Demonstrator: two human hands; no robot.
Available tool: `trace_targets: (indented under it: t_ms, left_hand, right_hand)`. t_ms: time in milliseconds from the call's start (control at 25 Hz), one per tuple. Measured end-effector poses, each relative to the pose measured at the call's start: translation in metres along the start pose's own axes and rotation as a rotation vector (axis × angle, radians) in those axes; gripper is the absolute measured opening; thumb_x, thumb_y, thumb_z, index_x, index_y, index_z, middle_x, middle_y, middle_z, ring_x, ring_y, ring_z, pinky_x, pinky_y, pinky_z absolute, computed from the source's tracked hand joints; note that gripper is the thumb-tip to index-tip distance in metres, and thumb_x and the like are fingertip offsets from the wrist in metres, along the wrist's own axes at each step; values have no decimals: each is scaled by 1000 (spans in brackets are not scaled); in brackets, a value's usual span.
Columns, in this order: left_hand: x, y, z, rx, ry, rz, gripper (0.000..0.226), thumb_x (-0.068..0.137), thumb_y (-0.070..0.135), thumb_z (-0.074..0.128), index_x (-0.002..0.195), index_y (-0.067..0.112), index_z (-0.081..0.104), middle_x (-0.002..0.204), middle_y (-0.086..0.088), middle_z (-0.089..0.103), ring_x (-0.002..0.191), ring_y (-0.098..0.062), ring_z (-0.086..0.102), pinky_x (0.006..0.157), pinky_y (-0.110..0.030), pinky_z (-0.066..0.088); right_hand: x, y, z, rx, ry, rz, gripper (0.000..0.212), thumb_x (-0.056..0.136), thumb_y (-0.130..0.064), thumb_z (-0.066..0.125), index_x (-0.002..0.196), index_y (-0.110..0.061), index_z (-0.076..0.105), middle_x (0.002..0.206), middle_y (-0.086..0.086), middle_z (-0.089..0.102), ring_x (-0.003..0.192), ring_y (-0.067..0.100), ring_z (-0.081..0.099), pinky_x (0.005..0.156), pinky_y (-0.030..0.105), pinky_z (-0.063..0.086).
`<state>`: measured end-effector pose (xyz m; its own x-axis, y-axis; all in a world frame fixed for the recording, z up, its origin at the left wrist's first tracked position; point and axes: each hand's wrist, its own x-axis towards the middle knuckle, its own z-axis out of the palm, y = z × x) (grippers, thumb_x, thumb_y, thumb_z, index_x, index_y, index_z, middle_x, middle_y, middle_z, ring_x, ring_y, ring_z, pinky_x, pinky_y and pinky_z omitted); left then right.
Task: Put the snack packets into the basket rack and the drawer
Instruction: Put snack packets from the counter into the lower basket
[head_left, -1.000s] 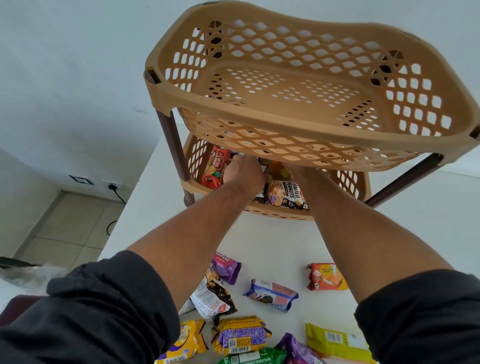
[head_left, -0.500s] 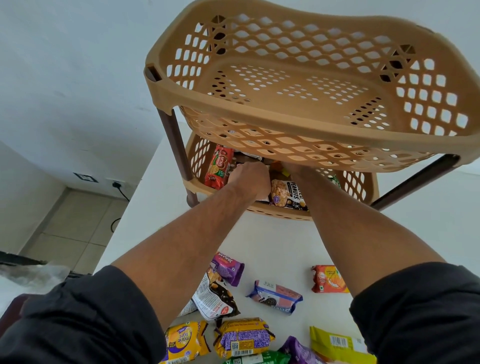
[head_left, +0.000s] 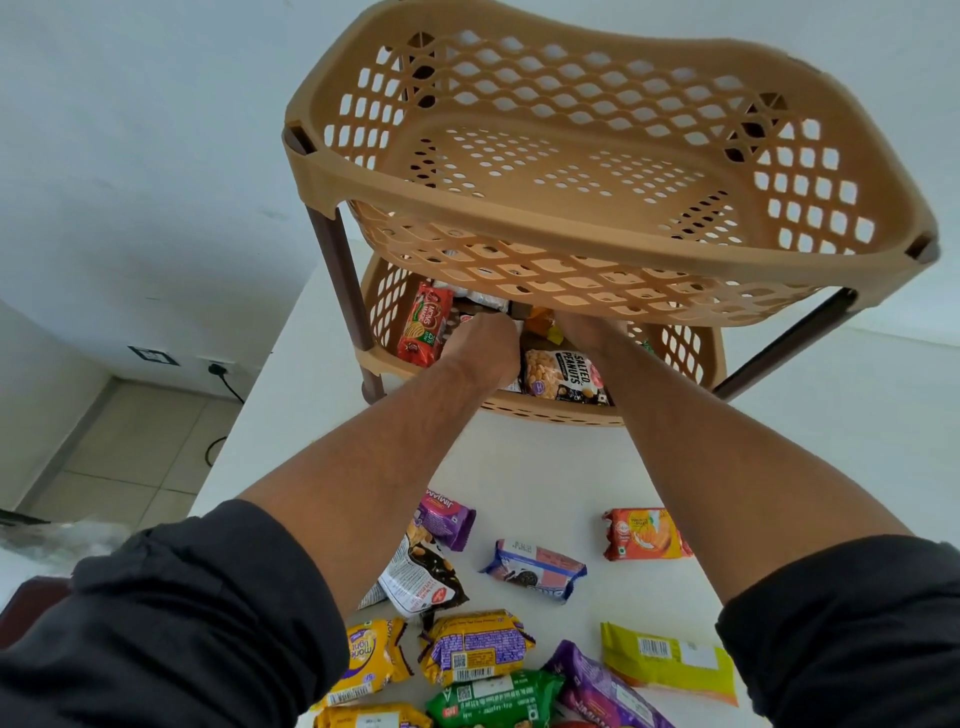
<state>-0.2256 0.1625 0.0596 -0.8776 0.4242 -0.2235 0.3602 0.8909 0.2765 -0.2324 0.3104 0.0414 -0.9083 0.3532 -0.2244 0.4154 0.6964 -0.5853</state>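
Here the tan perforated plastic two-tier basket rack (head_left: 597, 156) fills the view from 10 to 2 o'clock on the white desk (head_left: 545, 467); its top tier holds nothing, while the lower tier (head_left: 675, 348) carries packets. Both forearms reach under the upper tier from 6 o'clock. The left hand (head_left: 483, 343) has its knuckles up and fingers curled down among the packets, apparently gripping something pale, though I cannot tell what. The right hand (head_left: 587, 327) goes deeper, its fingers hidden by the upper tier, so its state cannot be told. Between the wrists stands a salted-peanuts pouch (head_left: 563, 375), with a red biscuit roll (head_left: 423, 325) at 9 o'clock of the left hand. Many snack packets (head_left: 535, 569) lie loose on the desk toward 6 o'clock. The risk, as I judge it: crowded wrists in a low gap could knock the upright pouch over the front rim, or lift and shift the light rack.
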Motion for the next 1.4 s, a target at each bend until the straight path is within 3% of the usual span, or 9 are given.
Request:
trace_targets:
  t_ms: [120,200,320,400,560,720,960,1160,1400]
  left_hand:
    - [-11,1,-7,-43,94,2,14,94,15,61,106,10,65,105,-10,68,85,-23,61,73,-36,53]
    - [-21,3,-12,-31,179,45,19,94,20,63,111,12,63,107,-9,67,90,-25,65,72,-38,54]
    - [-42,8,-13,-43,330,150,25,94,24,63,117,14,60,109,-7,64,92,-25,67,71,-38,56]
    - [-60,11,-10,-93,417,229,24,94,27,61,115,15,58,107,-5,64,89,-23,66,68,-38,57]
    - [-106,12,9,-228,473,389,6,96,26,58,100,21,56,94,2,62,75,-15,61,57,-30,51]
    - [-147,7,44,-195,380,478,8,98,26,54,99,21,61,91,5,63,74,-15,59,61,-33,52]
    - [-153,-2,76,-41,-127,511,30,100,38,51,125,24,60,117,6,55,103,-16,58,83,-33,47]
    - [-149,-3,89,58,-219,531,58,92,44,62,143,22,47,134,1,48,124,-19,46,99,-37,45]
    - [-150,3,98,179,-241,568,70,85,48,69,144,20,45,132,-3,49,118,-23,48,92,-39,44]
  right_hand:
    - [-20,4,-10,-28,146,-61,18,97,-29,49,102,-20,64,101,-2,66,91,24,61,70,34,49]
    - [-35,9,-14,-52,155,-104,15,95,-28,51,100,-18,62,90,-3,62,83,23,61,63,31,45]
    - [-68,14,-19,-145,210,-229,13,97,-26,50,97,-16,60,87,-1,61,78,21,59,66,34,46]
    - [-93,19,-23,-171,298,-313,13,97,-21,51,102,-15,62,98,5,67,87,24,64,68,34,47]
    - [-146,43,-25,-247,428,-420,14,99,-20,54,106,-15,64,103,5,68,93,24,62,67,29,39]
    - [-199,80,-25,-278,519,-490,12,99,-18,56,105,-14,65,101,2,66,93,19,58,71,30,49]
    - [-233,129,-38,-337,445,-289,15,99,-18,54,95,-15,69,85,-2,68,80,21,61,66,30,45]
    - [-242,149,-39,-336,238,-204,23,99,-20,58,120,-19,67,111,-6,67,105,16,60,85,31,50]
    - [-242,152,-26,-417,68,-202,57,90,-4,55,144,-20,50,142,-3,52,131,21,46,104,38,45]
